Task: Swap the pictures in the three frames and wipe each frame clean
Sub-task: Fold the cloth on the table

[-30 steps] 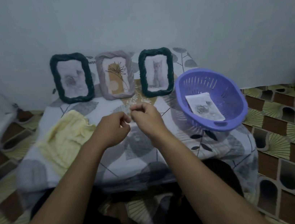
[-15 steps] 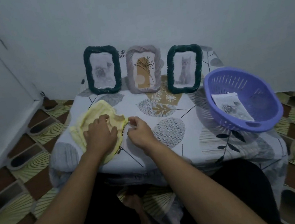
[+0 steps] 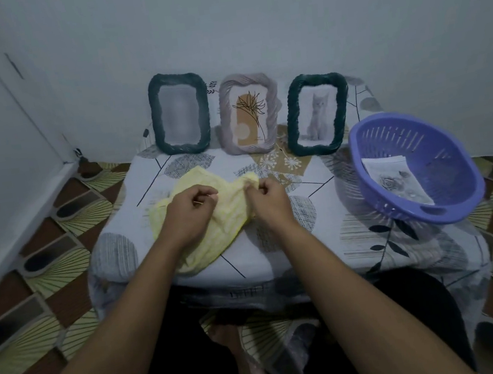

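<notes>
A person is sitting at a low table [image 3: 278, 245] covered in a patterned sheet, seen from above over both forearms. At the far left of the back row a dark green frame [image 3: 181, 121] is standing upright against the wall, and its picture is too blurred to make out. In front of it the left hand [image 3: 192, 216] is resting on a yellow cloth [image 3: 214, 235], with its fingers curled in and bunching the fabric. The cloth is lying crumpled on the near left part of the table, well apart from the frames. Behind it, in the middle of the row, a greyish frame [image 3: 249, 113] is showing a line drawing of a plant. Below that, the right hand [image 3: 267, 198] is pinching a raised corner of the cloth between thumb and fingertips. Further right a second green frame [image 3: 317, 113] is holding a picture of a cat. At the far right a purple basket [image 3: 407, 213] is sitting on the table edge with a printed sheet [image 3: 396, 178] of a rose lying inside. The person seems to be gathering the cloth for wiping, with no frame opened yet. To do this well, they are probably best folding the fabric into a flat pad, so that loose ends are not catching on the frames and tipping them. A steadying hand on each frame would likely help too.
</notes>
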